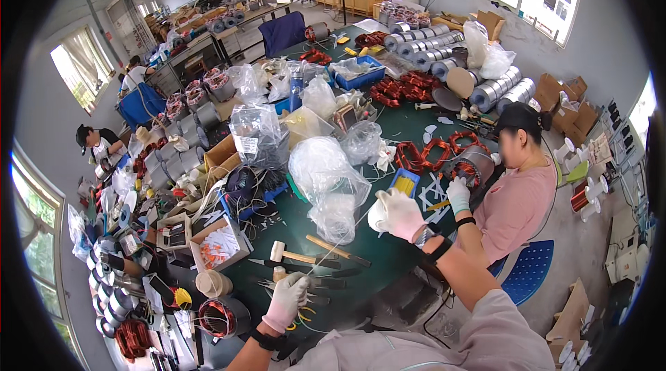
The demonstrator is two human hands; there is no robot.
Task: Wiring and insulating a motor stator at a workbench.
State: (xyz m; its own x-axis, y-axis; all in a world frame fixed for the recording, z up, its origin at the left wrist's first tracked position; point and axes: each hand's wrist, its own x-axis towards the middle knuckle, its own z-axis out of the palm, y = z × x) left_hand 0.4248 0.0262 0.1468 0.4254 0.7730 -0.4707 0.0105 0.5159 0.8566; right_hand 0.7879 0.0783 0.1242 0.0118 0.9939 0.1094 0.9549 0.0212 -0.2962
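Note:
A thin white cord (338,245) runs slantwise, nearly straight, between my two gloved hands. My left hand (286,304), low in the view, is closed with its fingertips pinched on the cord. Higher and to the right, my right hand (402,217) is raised above the table and closed around a white roll (377,217), which its fingers partly cover. Under the cord lie a pale-headed mallet (297,256) and several dark-handled tools (337,274). A stator with copper windings (220,317) stands left of my left hand.
A co-worker in pink (517,204) sits close on my right, gloved hand at another stator (473,165). Clear plastic bags (322,166) heap up mid-table on the green tabletop (267,215). An open box (220,245) stands left; red coils (402,86) and metal cores (427,45) lie farther back.

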